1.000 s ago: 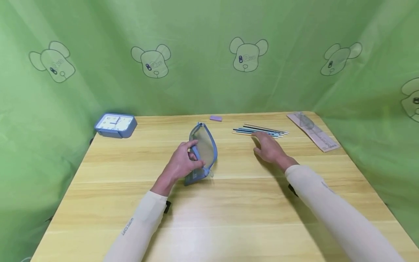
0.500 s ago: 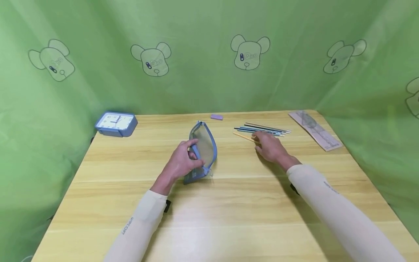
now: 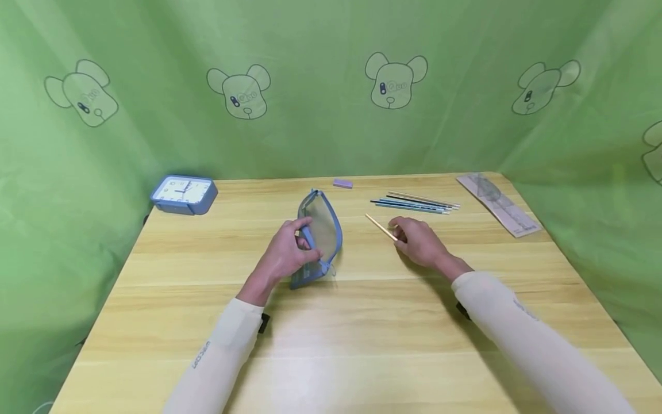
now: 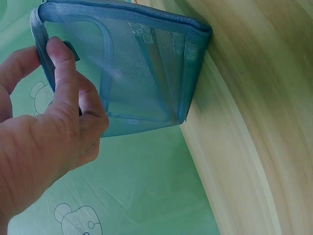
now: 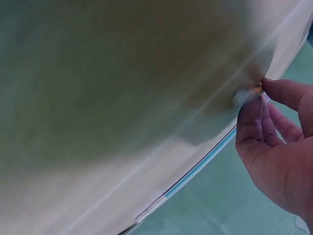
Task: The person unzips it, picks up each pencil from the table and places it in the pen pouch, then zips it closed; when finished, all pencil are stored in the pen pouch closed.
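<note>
Both arms come in from the near side of the table (image 3: 362, 333), light sleeves on each, angled inward. The left hand (image 3: 289, 250) sits roughly mid-table with its palm side toward the pouch; the right hand (image 3: 418, 238) is over to the right, knuckles up, fingers aimed left.

Far edge has a green curtain (image 3: 310, 34) behind it. Clock (image 3: 183, 192) in the far left corner, purple eraser (image 3: 342, 183) by the far edge, ruler packet (image 3: 496, 206) at the far right corner, and a row of other pencils (image 3: 414, 202) just beyond the right hand. Bare wood runs between the hands and down toward the near side.

Left thumb and fingers are spread a bit, pinching the rim of the blue mesh pouch (image 3: 335, 233), mouth gaping; slim sticks show through the mesh in the left wrist view. Right fingertips are closed on one end of a yellowish pencil (image 3: 381, 226), far end pointing toward the far left corner. Can't tell if that pencil touches the wood.
</note>
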`<state>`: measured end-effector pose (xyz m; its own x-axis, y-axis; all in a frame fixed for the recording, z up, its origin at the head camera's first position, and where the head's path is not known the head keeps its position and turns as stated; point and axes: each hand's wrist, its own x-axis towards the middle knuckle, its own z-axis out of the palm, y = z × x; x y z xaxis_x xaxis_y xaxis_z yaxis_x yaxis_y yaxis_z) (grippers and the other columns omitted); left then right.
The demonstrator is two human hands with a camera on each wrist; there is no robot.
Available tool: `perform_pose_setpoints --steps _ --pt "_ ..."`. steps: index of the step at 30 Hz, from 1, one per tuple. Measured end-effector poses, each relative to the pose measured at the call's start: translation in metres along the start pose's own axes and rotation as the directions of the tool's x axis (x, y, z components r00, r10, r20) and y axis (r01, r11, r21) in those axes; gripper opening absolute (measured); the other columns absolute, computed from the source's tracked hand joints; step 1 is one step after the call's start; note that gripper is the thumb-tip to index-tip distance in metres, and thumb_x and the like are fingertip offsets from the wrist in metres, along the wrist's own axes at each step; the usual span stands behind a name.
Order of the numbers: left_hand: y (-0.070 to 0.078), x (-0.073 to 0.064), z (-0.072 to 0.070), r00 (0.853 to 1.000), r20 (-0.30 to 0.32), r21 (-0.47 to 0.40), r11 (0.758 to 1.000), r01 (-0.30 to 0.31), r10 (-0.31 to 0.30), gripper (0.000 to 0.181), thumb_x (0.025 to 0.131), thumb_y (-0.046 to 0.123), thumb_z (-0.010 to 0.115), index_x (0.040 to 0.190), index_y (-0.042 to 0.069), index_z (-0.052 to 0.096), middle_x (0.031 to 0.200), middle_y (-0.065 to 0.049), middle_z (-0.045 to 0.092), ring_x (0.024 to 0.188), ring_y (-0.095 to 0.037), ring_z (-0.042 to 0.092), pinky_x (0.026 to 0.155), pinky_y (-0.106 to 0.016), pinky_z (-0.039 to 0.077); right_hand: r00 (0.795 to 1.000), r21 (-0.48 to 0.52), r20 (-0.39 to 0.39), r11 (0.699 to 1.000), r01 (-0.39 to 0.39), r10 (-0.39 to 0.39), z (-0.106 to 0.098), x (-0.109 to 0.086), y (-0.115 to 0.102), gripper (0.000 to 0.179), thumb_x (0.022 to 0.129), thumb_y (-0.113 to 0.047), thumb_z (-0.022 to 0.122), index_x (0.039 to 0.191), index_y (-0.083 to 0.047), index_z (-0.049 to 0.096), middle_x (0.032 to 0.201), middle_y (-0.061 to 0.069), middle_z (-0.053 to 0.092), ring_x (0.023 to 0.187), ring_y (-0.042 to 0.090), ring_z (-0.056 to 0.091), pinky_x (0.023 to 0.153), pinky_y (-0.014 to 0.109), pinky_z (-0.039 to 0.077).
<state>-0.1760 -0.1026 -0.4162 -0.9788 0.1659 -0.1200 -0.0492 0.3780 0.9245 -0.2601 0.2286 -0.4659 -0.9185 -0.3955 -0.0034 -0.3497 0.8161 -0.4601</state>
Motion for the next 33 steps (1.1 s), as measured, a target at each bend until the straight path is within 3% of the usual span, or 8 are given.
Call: perform_pose_setpoints --steps 12,20,23,28,33 --pt "-0.001 -0.001 0.000 1.000 0.001 -0.004 1.000 0.002 -0.002 0.089 0.087 0.002 0.085 0.164 0.002 0.040 0.136 -0.018 0.048 0.091 -0.015 0.059 0.070 -0.025 0.054 0.998 0.104 -0.019 0.993 -0.053 0.055 0.009 -0.013 -0.018 0.026 0.095 0.004 0.070 0.121 0.001 0.069 0.103 0.014 0.074 0.094 0.025 0.069 0.085 0.041 0.061" --pt "-0.003 0.002 0.000 1.000 0.005 0.000 1.000 -0.005 0.005 0.088 0.088 0.002 0.084 0.164 0.001 0.040 0.140 -0.020 0.047 0.091 -0.015 0.059 0.072 -0.025 0.055 0.989 0.228 -0.055 0.966 -0.120 0.135 -0.001 -0.019 -0.033 0.020 0.099 -0.003 0.067 0.119 -0.002 0.069 0.109 0.014 0.073 0.098 0.025 0.067 0.080 0.025 0.056" --pt "-0.002 0.001 0.001 1.000 0.003 0.000 1.000 -0.002 0.002 0.088 0.088 0.002 0.084 0.164 0.002 0.040 0.140 -0.019 0.047 0.091 -0.015 0.059 0.072 -0.026 0.055 0.989 0.346 -0.046 0.931 -0.119 0.144 -0.009 -0.020 -0.048 0.022 0.099 -0.002 0.068 0.121 0.000 0.068 0.114 0.017 0.072 0.097 0.020 0.065 0.078 0.018 0.056" --pt "-0.001 0.001 0.002 1.000 -0.003 0.006 1.000 -0.008 0.008 0.088 0.087 0.000 0.084 0.163 0.002 0.041 0.139 -0.018 0.048 0.090 -0.015 0.058 0.071 -0.025 0.055 0.991 0.566 0.014 0.816 -0.119 0.134 -0.018 -0.023 -0.081 0.027 0.098 0.000 0.070 0.124 0.005 0.066 0.120 0.023 0.070 0.096 0.012 0.064 0.080 0.014 0.057" --pt "0.000 0.001 0.005 1.000 -0.001 0.009 1.000 -0.012 0.012 0.089 0.086 0.000 0.085 0.163 0.001 0.041 0.136 -0.019 0.048 0.089 -0.015 0.059 0.070 -0.024 0.056 0.987 0.653 0.106 0.740 -0.162 0.122 -0.014 -0.023 -0.108 0.030 0.096 -0.002 0.070 0.124 0.006 0.065 0.115 0.017 0.070 0.096 0.014 0.065 0.081 0.016 0.058"
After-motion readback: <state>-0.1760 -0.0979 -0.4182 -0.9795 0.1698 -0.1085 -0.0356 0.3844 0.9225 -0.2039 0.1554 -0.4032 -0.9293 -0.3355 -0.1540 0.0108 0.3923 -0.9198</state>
